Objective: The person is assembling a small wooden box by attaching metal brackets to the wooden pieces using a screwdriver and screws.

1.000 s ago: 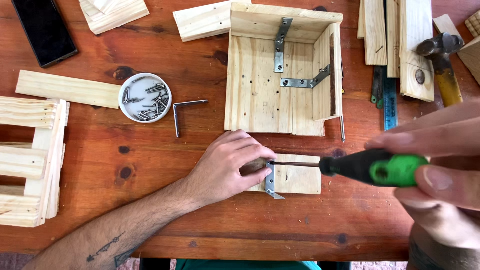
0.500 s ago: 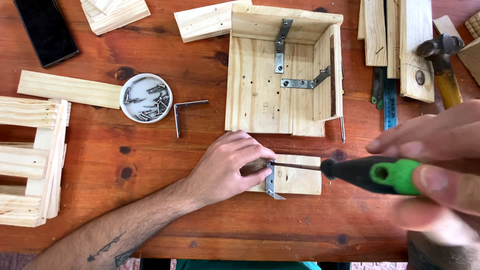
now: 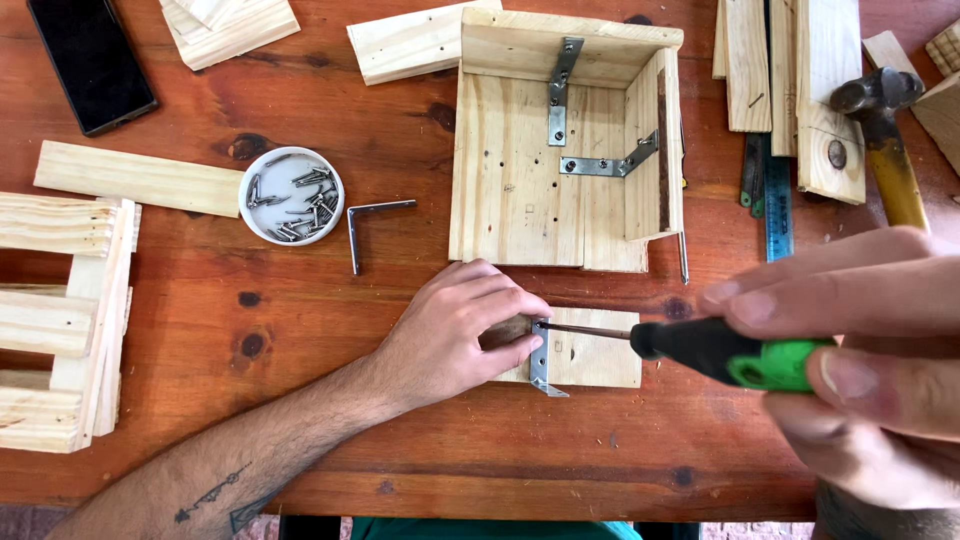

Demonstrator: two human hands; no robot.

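On red wooden table (image 3: 300, 420), left hand (image 3: 455, 325) clamps small wood block (image 3: 590, 355) steadying metal bracket (image 3: 541, 358); right hand (image 3: 860, 360) fully gripped on green-black screwdriver (image 3: 720, 350), tip at bracket to drive screw.

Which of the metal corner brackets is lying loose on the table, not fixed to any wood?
The loose bracket beside the white screw dish. Two others are screwed inside the wooden box; a fourth stands against the small block.
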